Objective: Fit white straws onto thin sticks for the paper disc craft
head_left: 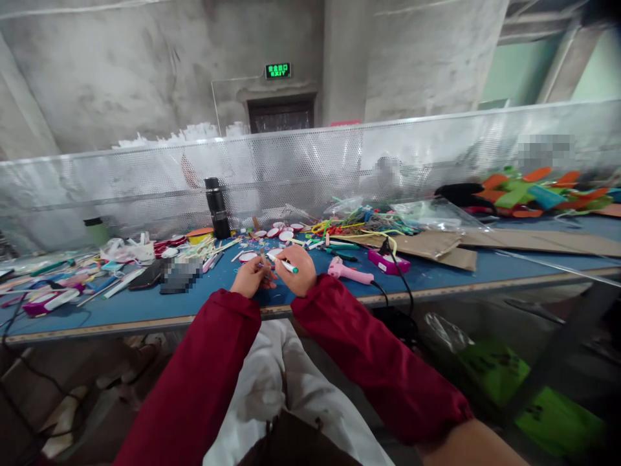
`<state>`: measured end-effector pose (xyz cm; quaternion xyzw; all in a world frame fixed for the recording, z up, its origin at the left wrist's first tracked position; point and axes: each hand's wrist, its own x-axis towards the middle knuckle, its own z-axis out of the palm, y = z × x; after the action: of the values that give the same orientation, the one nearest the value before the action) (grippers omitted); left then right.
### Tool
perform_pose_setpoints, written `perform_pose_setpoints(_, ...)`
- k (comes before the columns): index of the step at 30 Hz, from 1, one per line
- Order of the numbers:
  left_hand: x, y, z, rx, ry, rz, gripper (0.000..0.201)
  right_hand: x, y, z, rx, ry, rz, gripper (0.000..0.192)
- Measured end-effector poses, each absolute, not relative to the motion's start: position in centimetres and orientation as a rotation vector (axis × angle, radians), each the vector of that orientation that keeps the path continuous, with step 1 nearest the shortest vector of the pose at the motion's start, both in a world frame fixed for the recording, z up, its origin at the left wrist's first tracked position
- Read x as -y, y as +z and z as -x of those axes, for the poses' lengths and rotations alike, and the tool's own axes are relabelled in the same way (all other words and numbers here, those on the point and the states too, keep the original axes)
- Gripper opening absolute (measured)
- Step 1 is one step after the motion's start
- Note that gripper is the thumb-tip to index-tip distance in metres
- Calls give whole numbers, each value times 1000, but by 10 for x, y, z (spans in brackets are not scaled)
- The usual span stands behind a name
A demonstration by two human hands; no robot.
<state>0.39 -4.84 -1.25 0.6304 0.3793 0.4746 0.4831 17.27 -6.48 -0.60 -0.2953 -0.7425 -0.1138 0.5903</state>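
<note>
Pen in right hand, perhaps capped; flask shut.

A crowded blue workbench leaves little room to move. Bare surface shows only along the near edge — left of the left hand and right of the right hand. A pink glue gun and its black cable block the right side; a dark phone and scattered sticks close off the left. Behind the hands lie red-and-white discs, a black flask and tangled coloured wires — then a perforated metal screen walls off the far edge. Flat cardboard covers the right stretch.
</note>
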Motion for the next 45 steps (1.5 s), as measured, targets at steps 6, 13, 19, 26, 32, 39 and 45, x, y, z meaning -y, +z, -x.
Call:
perform_pose_setpoints(6, 50, -12, -4, -925, 1168, -1532, 21, 64, -6, -172, 1775, -270, 702, 16)
perform_pose_setpoints(13, 51, -10, -4, -936, 1157, -1540, 23, 63, -8, -172, 1775, -298, 711, 17)
perform_pose_setpoints(19, 52, -9, -2, -969, 1185, -1518, 22, 63, -6, -175, 1708, -396, 827, 16)
perform_pose_setpoints(26, 52, -8, -1, -1043, 1368, -1348, 16, 63, 15, -230, 1598, -456, 1148, 27)
perform_pose_setpoints(32, 53, -7, -2, -1063, 1348, -1364, 19, 28, 56, -303, 1650, -495, 1723, 44)
perform_pose_setpoints(39, 54, -5, -2, -1064, 1336, -1349, 19, 10, 56, -283, 2032, -520, 1881, 37)
perform_pose_setpoints(45, 53, -6, -2, -1066, 1341, -1345, 26, 5, 37, -233, 2315, -407, 1824, 26)
